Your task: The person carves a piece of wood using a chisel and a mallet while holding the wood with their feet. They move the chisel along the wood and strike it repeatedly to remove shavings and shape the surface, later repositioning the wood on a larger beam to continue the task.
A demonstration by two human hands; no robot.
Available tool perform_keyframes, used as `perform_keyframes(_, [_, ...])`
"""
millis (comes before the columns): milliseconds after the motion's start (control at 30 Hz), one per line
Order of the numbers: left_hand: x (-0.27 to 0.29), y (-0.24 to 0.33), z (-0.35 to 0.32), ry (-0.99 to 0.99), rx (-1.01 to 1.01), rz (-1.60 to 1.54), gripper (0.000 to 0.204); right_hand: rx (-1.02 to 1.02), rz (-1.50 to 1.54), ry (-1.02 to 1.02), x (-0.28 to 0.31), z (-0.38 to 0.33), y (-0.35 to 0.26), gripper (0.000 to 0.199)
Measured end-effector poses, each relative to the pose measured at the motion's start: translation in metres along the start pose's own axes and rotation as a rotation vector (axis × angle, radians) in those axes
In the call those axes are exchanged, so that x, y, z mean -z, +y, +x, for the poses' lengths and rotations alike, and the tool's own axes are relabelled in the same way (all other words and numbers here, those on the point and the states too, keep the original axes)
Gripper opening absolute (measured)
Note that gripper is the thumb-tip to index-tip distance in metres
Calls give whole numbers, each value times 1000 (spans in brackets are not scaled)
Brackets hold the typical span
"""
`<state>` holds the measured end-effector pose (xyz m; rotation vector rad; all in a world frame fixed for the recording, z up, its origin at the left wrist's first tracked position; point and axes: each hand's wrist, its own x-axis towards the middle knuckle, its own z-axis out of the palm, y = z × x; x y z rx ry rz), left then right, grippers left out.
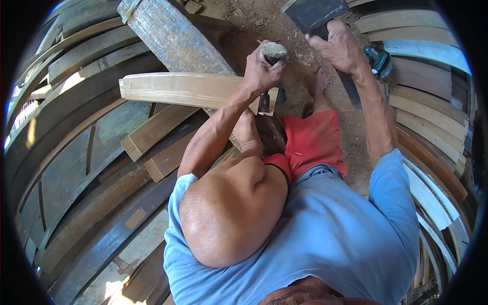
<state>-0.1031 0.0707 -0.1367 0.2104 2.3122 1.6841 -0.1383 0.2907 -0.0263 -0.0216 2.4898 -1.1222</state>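
My left hand [263, 68] is wrapped round an upright chisel [275, 50], whose frayed, battered handle top sticks out above the fist. Most of its blade is hidden below the hand. Beneath my left forearm a pale wooden board [175, 89] lies across a thick, worn beam [175, 38], and dark metal shows near the board's right end. My right hand [341, 48] grips a mallet [316, 12] with a dark, blocky head, raised to the right of the chisel and apart from it. The mallet's handle runs down past my wrist.
Two shorter wood pieces [157, 129] lie left of my bent leg. Planks [96, 168] fill the left side, and more boards [427, 76] lie along the right. A teal power tool [377, 60] rests on the dirt floor [351, 137]. My bare foot [321, 82] is near the mallet handle.
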Motion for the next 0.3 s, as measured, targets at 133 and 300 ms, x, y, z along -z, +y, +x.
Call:
perform_keyframes(133, [-9,13,-9,-70,38,-7,25,204,-260,-30,-33,4,64,34])
perform_keyframes(300, [-2,-14,-27,-109,152,-30,31,45,-96,-102,-33,-13,40,36])
